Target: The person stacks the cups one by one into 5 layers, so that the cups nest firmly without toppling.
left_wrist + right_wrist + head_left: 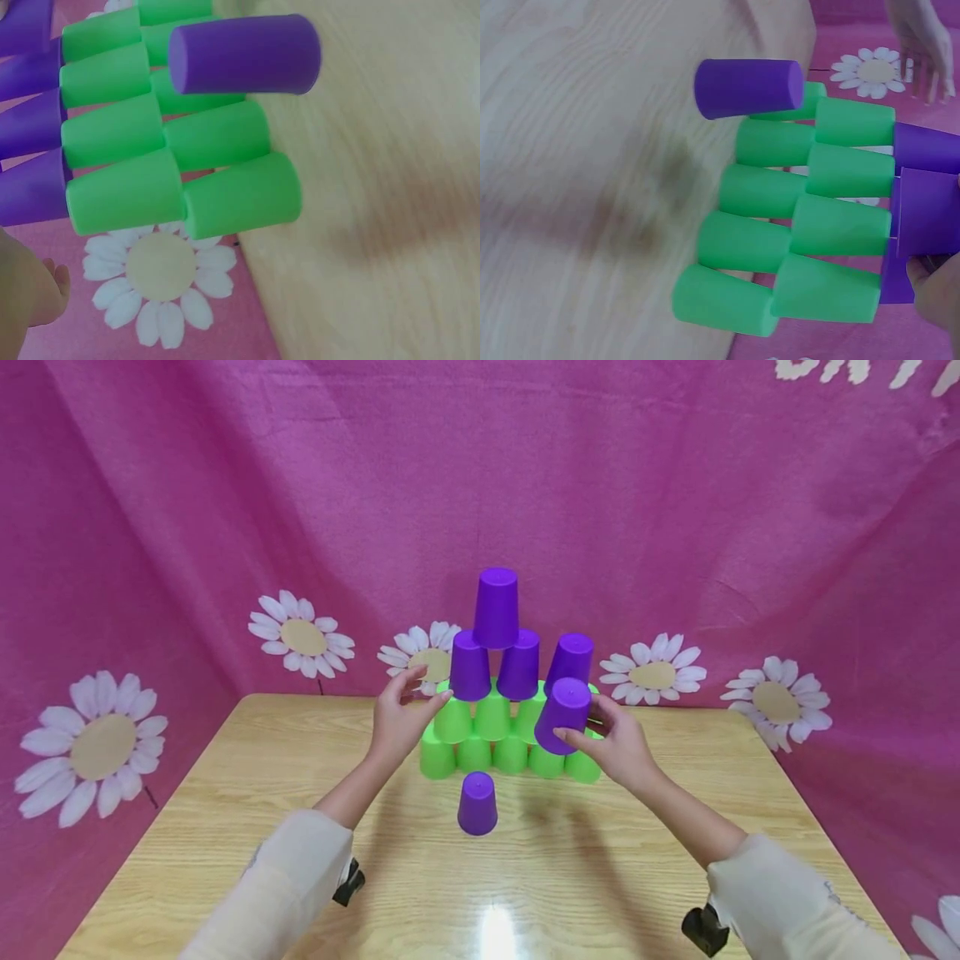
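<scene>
My right hand (618, 739) pinches an upside-down purple cup (562, 717) between thumb and fingers. The held cup (934, 214) overlaps the right side of the stack in the head view. Two rows of upside-down green cups (491, 717) form the base. On them stands a row of three purple cups (469, 667), and one more purple cup (497, 608) sits across the left two. Holding nothing, my left hand (401, 714) hovers beside the stack's left end, fingers loosely bent. In the left wrist view only part of that hand (30, 292) shows.
A single purple cup (477, 803) stands upside down on the wooden table (300, 752), in front of the stack. Behind and at both sides hangs a pink cloth (360, 510) with white daisies. Dark clips (705, 931) show at both sleeves.
</scene>
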Action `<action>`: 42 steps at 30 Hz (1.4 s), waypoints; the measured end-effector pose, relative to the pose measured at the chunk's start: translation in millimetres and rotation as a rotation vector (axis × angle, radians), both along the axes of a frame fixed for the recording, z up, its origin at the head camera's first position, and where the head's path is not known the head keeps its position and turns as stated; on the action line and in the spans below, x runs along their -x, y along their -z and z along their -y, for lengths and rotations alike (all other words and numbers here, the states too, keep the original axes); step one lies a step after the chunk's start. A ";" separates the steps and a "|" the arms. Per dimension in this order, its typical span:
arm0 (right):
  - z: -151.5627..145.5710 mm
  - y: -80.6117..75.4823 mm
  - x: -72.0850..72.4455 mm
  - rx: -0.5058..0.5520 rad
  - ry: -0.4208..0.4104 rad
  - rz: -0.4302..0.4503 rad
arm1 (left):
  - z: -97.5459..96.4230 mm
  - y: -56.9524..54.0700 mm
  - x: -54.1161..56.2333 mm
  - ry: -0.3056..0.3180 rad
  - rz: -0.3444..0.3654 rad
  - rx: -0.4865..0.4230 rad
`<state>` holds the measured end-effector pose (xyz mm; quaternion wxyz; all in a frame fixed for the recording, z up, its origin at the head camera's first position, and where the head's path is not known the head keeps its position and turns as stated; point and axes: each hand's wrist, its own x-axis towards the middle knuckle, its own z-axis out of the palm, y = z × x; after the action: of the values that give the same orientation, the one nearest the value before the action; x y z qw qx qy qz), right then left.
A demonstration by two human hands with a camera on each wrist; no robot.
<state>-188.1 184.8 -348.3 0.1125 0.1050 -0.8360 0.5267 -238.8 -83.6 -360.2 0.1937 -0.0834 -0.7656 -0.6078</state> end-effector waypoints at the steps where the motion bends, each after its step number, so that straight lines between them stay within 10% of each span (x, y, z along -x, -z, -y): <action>1: -0.1 -3.3 0.7 0.000 0.002 -0.003 | 0.3 3.0 -1.3 -0.003 -0.004 -0.001; 42: -3.8 -89.4 42.0 0.137 0.098 -0.192 | -24.0 111.2 -54.7 0.203 0.200 0.173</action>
<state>-230.1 188.6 -258.9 0.2247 0.1061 -0.7877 0.5638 -184.0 -59.6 -471.5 0.0463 -0.1161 -0.8181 -0.5613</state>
